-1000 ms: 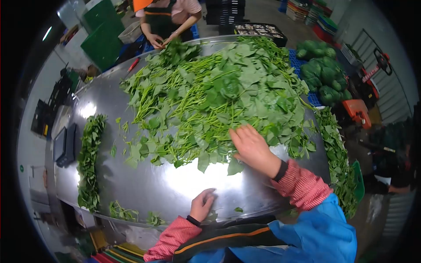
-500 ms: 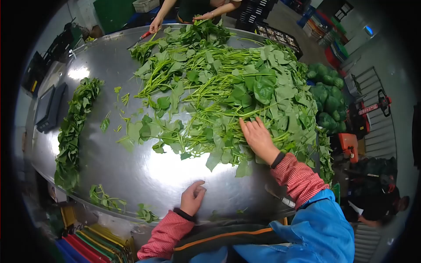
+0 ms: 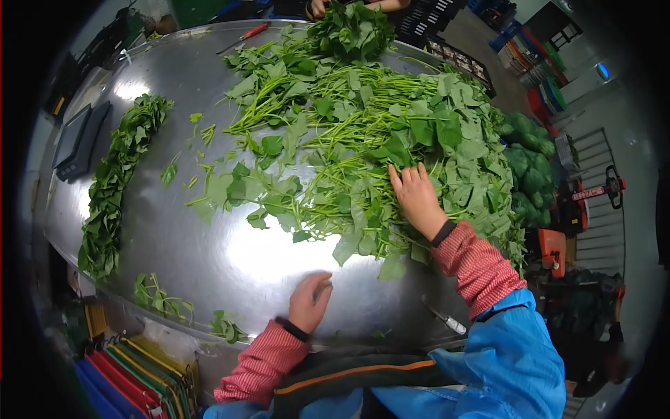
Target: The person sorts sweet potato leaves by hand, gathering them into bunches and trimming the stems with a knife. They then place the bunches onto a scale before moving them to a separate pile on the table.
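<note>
A large pile of leafy green stems (image 3: 349,126) covers the middle and right of the metal table (image 3: 202,230). My right hand (image 3: 421,204) lies on the pile's near side, fingers spread, fingertips among the stems and leaves. Closer to my body, my left hand (image 3: 309,302) hovers at the table's near edge, loosely bent with thumb and fingers apart, holding nothing. A knife with a pale handle (image 3: 453,325) rests to the right, below my right forearm. Along the left runs a neat row of leaf bunches (image 3: 115,185).
Across the table, a co-worker's hands (image 3: 319,8) are beside an upright bunch of greens (image 3: 352,31). A red-handled knife (image 3: 254,31) lies near there. A dark flat device (image 3: 82,142) sits at left. Filled green bags (image 3: 530,167) are stacked beyond the right edge.
The co-worker has put down the red-handled knife and now has a bunch of greens raised. My right hand has shifted slightly up the pile; my left hand has barely moved.
</note>
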Motion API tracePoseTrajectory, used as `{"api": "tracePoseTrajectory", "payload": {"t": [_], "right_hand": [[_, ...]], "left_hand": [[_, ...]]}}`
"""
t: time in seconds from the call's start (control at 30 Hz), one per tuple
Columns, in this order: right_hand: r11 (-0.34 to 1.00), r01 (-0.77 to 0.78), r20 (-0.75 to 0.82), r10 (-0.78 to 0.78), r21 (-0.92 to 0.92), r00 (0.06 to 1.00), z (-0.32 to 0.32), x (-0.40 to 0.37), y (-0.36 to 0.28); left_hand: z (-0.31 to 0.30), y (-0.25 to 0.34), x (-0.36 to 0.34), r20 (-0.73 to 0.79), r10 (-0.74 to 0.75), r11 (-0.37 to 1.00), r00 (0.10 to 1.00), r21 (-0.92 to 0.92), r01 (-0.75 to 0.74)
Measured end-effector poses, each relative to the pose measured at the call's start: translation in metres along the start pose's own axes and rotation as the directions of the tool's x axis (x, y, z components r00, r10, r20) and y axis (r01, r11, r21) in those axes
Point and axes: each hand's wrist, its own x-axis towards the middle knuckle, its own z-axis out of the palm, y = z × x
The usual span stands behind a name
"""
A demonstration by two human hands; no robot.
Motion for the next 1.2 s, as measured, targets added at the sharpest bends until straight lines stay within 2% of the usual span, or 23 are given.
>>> {"api": "tracePoseTrajectory", "payload": {"t": [0.03, 0.1, 0.17, 0.2, 0.3, 0.33, 0.37, 0.43, 0.53, 0.6, 0.63, 0.73, 0.77, 0.87, 0.93, 1.0, 1.1, 1.2], "right_hand": [[1.000, -0.008, -0.029, 0.009, 0.022, 1.000, 0.004, -0.006, -0.005], [0.997, -0.006, -0.130, 0.016, 0.076, 0.991, 0.002, -0.020, -0.009], [0.996, -0.016, -0.159, 0.029, 0.083, 0.987, 0.000, -0.028, -0.006], [0.996, -0.027, -0.173, 0.041, 0.085, 0.984, -0.002, -0.031, -0.005], [0.965, -0.088, -0.173, 0.134, 0.248, 0.976, -0.014, -0.039, 0.007], [0.931, -0.114, -0.167, 0.182, 0.348, 0.969, -0.021, -0.044, 0.014], [0.885, -0.137, -0.158, 0.228, 0.444, 0.961, -0.030, -0.050, 0.025], [0.747, -0.150, -0.165, 0.330, 0.648, 0.929, -0.044, -0.063, 0.047], [0.550, -0.224, -0.099, 0.496, 0.804, 0.863, -0.044, -0.086, 0.079], [0.382, -0.261, -0.006, 0.575, 0.887, 0.818, -0.031, -0.098, 0.101], [0.242, -0.296, 0.111, 0.570, 0.924, 0.814, -0.028, -0.104, 0.110], [0.227, -0.343, 0.160, 0.571, 0.912, 0.805, -0.027, -0.107, 0.114], [0.304, -0.283, 0.068, 0.564, 0.909, 0.823, -0.022, -0.105, 0.108], [0.484, -0.140, -0.065, 0.381, 0.864, 0.922, -0.043, -0.088, 0.083], [0.658, 0.011, -0.202, 0.214, 0.753, 0.956, -0.042, -0.067, 0.060], [0.724, 0.159, -0.224, -0.006, 0.671, 0.975, -0.024, -0.032, 0.028], [0.866, 0.072, -0.196, 0.030, 0.494, 0.980, 0.014, -0.009, -0.002], [0.934, 0.000, -0.127, 0.049, 0.357, 0.991, 0.019, -0.007, -0.016]], "left_hand": [[-0.002, 0.009, 0.012, 0.015, 0.109, 0.986, 0.994, 0.124, -0.110], [0.003, 0.019, 0.043, 0.029, 0.234, 0.952, 0.972, 0.196, -0.235], [0.006, 0.042, 0.086, 0.088, 0.366, 0.869, 0.926, 0.323, -0.374], [0.010, 0.044, 0.106, 0.115, 0.343, 0.840, 0.932, 0.405, -0.360], [0.020, 0.027, 0.148, 0.198, 0.221, 0.741, 0.955, 0.602, -0.296], [0.021, 0.020, 0.154, 0.220, 0.164, 0.703, 0.962, 0.657, -0.270], [0.020, 0.012, 0.155, 0.229, 0.177, 0.668, 0.957, 0.686, -0.288], [0.019, 0.007, 0.156, 0.234, 0.187, 0.677, 0.954, 0.673, -0.298], [0.021, 0.008, 0.157, 0.248, 0.169, 0.672, 0.954, 0.679, -0.296], [0.022, 0.009, 0.157, 0.253, 0.158, 0.651, 0.954, 0.700, -0.293], [0.022, 0.009, 0.157, 0.255, 0.160, 0.651, 0.954, 0.699, -0.296], [0.023, 0.011, 0.156, 0.249, 0.165, 0.647, 0.954, 0.703, -0.295], [0.023, 0.014, 0.156, 0.240, 0.143, 0.665, 0.960, 0.695, -0.272], [0.027, 0.020, 0.147, 0.180, 0.182, 0.705, 0.967, 0.662, -0.255], [0.029, 0.017, 0.143, 0.195, 0.177, 0.675, 0.965, 0.690, -0.263], [0.032, 0.017, 0.144, 0.212, 0.179, 0.651, 0.961, 0.707, -0.277], [0.030, 0.016, 0.149, 0.227, 0.179, 0.637, 0.957, 0.715, -0.289], [0.030, 0.015, 0.148, 0.229, 0.172, 0.620, 0.958, 0.731, -0.286]]}}
